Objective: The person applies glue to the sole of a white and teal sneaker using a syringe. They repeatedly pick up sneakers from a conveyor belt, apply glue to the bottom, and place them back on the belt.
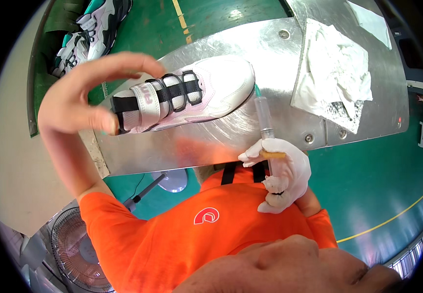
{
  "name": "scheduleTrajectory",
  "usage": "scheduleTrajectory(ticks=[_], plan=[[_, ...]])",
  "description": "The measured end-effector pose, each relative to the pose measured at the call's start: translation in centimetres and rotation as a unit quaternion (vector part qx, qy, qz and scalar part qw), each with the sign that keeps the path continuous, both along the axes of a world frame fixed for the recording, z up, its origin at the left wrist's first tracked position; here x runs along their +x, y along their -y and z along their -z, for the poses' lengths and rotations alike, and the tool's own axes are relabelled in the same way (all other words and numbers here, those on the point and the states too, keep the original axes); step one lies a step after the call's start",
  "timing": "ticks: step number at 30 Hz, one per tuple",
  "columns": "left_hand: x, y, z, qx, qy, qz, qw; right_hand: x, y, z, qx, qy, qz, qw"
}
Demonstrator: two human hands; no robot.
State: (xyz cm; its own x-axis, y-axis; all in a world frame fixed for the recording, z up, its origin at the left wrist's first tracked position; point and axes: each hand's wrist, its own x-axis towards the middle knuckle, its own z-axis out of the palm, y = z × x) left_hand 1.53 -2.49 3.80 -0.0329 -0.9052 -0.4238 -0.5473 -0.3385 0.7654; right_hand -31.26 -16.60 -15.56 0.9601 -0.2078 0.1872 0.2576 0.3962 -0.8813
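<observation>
A white and pale pink sneaker with black straps and lacing lies on the metal worktop, its toe to the right. My bare left hand curves round its heel end, thumb at the near side of the collar and fingertips at the far side by the straps. In my white-gloved right hand is a clear syringe with a green needle tip. The syringe points away from me, and its tip is beside the sneaker's toe edge. Whether the tip touches the shoe I cannot tell.
A crumpled white cloth lies at the worktop's right, with a white sheet beyond it. More sneakers rest in a green-lined holder at the far left. A fan stands at the lower left. Bolts dot the metal worktop.
</observation>
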Motion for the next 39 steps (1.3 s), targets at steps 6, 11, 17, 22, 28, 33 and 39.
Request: scheduleTrajectory(ticks=[6, 11, 17, 22, 28, 33, 39], plan=[[0.9, 6.6, 4.3, 0.057, -0.011, 0.017, 0.998, 0.5, -0.1, 0.4, 0.082, 0.051, -0.017, 0.995], [-1.5, 10.0, 8.5, 0.092, 0.030, 0.098, 0.991, 0.1, 0.2, 0.0, 0.103, 0.047, -0.035, 0.993], [-3.3, 9.5, 8.6, 0.094, 0.006, 0.036, 0.995, 0.2, 0.5, -1.2, 0.095, 0.053, -0.037, 0.993], [-5.1, 7.3, 6.9, -0.016, 0.015, -0.041, 0.999, -0.2, 1.0, -2.6, 0.098, 0.085, -0.065, 0.989], [-6.9, 2.7, 1.7, -0.188, -0.073, -0.160, 0.966, 1.1, 3.9, -9.1, 0.076, 0.122, -0.155, 0.977], [-7.6, -2.3, 2.3, -0.366, -0.130, -0.230, 0.892, 3.8, 4.5, -17.0, 0.040, 0.037, -0.167, 0.984], [-8.1, -4.6, 4.4, -0.448, -0.114, -0.294, 0.837, 7.4, 3.0, -19.2, -0.053, -0.012, -0.139, 0.989]])
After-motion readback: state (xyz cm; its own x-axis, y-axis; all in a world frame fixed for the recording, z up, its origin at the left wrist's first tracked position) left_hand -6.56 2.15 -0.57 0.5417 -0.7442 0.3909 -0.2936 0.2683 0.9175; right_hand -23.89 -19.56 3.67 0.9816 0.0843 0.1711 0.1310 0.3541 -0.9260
